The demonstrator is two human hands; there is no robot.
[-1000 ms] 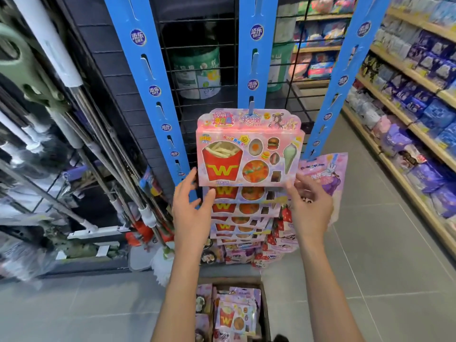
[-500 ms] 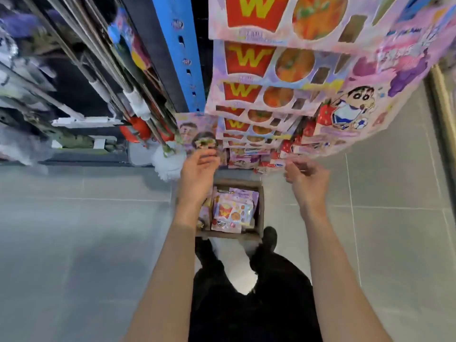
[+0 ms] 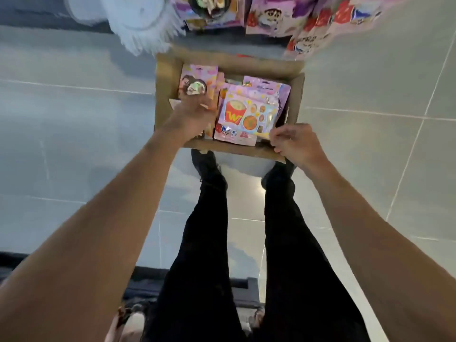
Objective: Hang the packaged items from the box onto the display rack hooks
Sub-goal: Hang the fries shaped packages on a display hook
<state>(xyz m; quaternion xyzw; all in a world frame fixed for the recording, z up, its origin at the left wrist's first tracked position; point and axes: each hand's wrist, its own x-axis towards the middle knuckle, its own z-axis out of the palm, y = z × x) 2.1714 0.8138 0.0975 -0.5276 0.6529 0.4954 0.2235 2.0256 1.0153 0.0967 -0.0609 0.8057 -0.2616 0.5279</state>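
Below, both hands reach into the cardboard box (image 3: 164, 77), left hand (image 3: 191, 118) fingers on a packet (image 3: 197, 82), right hand (image 3: 294, 141) fingers curled, grip unclear.

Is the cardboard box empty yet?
No. The box holds several packets, including a fries packet lying on top.

I read even, bright overhead light. A small glare spot sits on the glossy floor tiles (image 3: 260, 190) between the legs, with soft shadows beneath the box (image 3: 294, 95). Motion blur smears the hanging packages (image 3: 308, 18) along the top edge. Wide-angle distortion stretches both forearms toward the corners.
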